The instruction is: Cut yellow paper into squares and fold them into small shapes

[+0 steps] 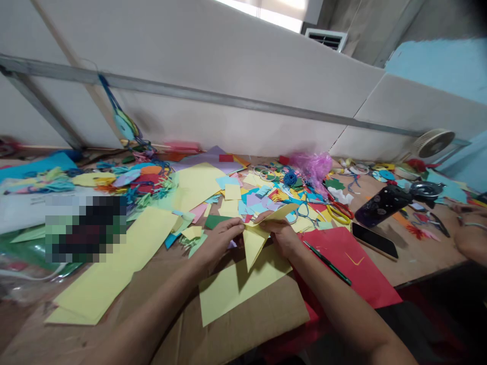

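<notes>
Both my hands hold a folded piece of yellow paper [254,241] just above the table. My left hand [219,242] pinches its left corner with closed fingers. My right hand [280,234] grips the right side, with a flap of the paper standing up over its fingers. The folded tip points down toward me. Under it lie a larger yellow sheet [236,286] and a brown cardboard piece [247,324].
A red sheet [352,271] with a green pencil [327,262] lies to the right, beside a black phone [374,240] and yellow-handled scissors [338,213]. Several coloured paper scraps cover the far table. A long yellow sheet [114,268] lies left. Another person's arm [470,238] rests at right.
</notes>
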`<state>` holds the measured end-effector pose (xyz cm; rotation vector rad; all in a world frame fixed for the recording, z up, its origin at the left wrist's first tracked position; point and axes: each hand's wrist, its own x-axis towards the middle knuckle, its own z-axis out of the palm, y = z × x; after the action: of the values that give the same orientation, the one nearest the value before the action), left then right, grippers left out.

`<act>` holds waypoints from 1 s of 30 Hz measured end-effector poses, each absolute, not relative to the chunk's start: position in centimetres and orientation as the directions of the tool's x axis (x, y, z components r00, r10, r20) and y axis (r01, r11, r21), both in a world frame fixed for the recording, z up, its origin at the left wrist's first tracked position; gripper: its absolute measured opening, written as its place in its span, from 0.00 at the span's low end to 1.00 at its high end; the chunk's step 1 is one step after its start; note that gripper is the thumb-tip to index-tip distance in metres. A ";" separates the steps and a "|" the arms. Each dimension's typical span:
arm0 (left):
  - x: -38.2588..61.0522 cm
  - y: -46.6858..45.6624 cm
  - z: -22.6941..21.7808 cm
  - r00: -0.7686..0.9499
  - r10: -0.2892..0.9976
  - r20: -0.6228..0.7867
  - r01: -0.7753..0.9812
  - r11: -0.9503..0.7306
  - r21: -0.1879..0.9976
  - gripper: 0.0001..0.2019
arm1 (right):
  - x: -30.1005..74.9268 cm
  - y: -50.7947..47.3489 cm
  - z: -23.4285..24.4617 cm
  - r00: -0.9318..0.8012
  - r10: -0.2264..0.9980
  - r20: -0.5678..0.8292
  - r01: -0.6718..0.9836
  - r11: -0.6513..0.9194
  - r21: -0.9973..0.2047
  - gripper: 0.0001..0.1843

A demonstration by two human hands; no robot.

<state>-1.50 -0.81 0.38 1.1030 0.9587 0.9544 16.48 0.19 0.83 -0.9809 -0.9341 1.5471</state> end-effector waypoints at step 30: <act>-1.6 -0.6 0.2 0.287 0.956 -0.062 -0.022 0.071 0.997 0.19 | 17.7 1.0 -0.7 -0.188 0.981 0.044 -0.224 0.000 -0.974 0.11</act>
<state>-1.58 -0.63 0.17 1.2606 1.0020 0.9615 17.66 0.96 -0.74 -0.9265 -1.1859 1.4301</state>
